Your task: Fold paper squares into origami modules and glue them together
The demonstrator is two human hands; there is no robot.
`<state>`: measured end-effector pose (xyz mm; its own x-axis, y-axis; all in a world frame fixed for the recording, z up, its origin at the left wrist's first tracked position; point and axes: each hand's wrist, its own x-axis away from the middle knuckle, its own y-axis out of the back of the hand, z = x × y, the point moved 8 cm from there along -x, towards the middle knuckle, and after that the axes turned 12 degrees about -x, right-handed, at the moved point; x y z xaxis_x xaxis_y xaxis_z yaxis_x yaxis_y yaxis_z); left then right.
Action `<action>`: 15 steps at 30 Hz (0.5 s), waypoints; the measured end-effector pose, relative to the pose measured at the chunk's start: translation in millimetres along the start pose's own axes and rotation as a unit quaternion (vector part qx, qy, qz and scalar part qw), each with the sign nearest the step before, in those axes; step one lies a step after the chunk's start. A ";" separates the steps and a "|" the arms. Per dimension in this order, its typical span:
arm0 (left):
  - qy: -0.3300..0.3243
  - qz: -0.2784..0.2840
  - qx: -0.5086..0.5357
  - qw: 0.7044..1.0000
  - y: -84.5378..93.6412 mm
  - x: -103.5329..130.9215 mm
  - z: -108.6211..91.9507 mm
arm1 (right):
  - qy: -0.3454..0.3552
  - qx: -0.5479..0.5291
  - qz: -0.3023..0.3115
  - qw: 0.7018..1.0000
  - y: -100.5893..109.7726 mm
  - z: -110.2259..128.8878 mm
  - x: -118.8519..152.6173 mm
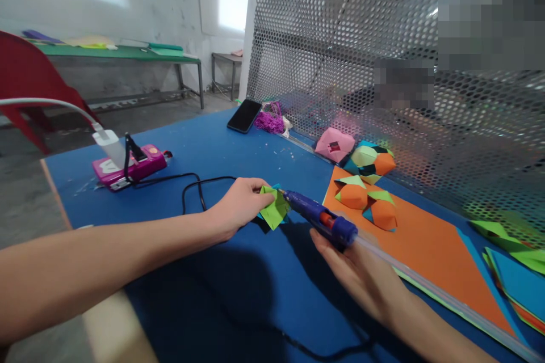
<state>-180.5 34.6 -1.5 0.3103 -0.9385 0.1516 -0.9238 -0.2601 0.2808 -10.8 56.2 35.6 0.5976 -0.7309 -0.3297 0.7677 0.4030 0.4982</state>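
Note:
My left hand (243, 204) pinches a small folded paper piece (275, 209), lime green with bits of blue and black at its edges. In my right hand (353, 261) is a blue hot glue gun (313, 212), with a long clear glue stick (430, 281) running out of its back. The gun's nozzle meets or nearly meets the upper right of the folded paper; whether they touch I cannot tell. My right fingers go round the handle, which is mostly hidden. Just beyond this hand, folded orange and green paper shapes (382, 214) rest on a stack of orange sheets (430, 244).
A magenta power strip (147, 164) with a white charger (111, 146) sits at the left, its black cable (198, 178) crossing the blue table (187, 144). Farther back are a phone (244, 115) and purple shred (271, 120). A perforated metal panel (298, 39) borders the right side; pink folded paper (335, 143) lies beside it.

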 end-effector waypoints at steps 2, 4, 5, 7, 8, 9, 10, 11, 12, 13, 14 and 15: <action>0.002 0.005 0.000 1.000 -1.2 0.2 -0.6 | 0.006 0.030 0.009 0.999 -1.8 1.4 -0.2; 0.000 0.008 0.003 1.000 -2.1 0.6 -1.5 | 0.003 0.047 0.015 0.999 -2.8 0.5 -0.1; -0.001 0.008 0.005 1.000 -2.4 0.8 -1.9 | 0.000 0.050 0.019 0.999 -3.4 -0.6 0.1; -0.001 0.011 0.006 1.000 -2.9 1.3 -2.3 | -0.010 0.046 0.024 0.999 -3.8 -2.8 0.4; 0.000 0.012 0.005 1.000 -3.0 1.6 -2.3 | -0.011 0.046 0.023 0.999 -3.5 -3.2 0.5; 0.001 0.012 0.004 1.000 -2.9 1.8 -2.4 | -0.012 0.047 0.021 0.999 -2.9 -3.1 0.5; 0.001 0.012 0.004 1.000 -2.8 2.1 -2.5 | -0.011 0.049 0.015 0.999 -1.9 -2.8 0.4; 0.002 0.011 0.005 1.000 -2.5 2.3 -2.6 | -0.013 0.052 0.010 0.998 -1.1 -2.7 0.4; 0.003 0.010 0.004 1.000 -2.2 2.4 -2.6 | -0.014 0.056 0.008 0.998 -0.7 -2.6 0.5; 0.004 0.009 0.003 1.000 -1.8 2.5 -2.6 | -0.015 0.058 0.008 0.998 -0.7 -2.6 0.7; 0.005 0.009 0.001 1.000 -1.5 2.5 -2.6 | -0.016 0.059 0.010 0.998 -1.1 -2.7 0.9; 0.004 0.009 -0.002 1.000 -1.3 2.4 -2.6 | -0.015 0.058 0.014 0.998 -1.8 -2.7 1.1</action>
<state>-177.9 33.3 1.0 0.2952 -0.9412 0.1641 -0.9286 -0.2422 0.2812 -10.9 56.1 32.1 0.6091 -0.7379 -0.2907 0.7183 0.3579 0.5966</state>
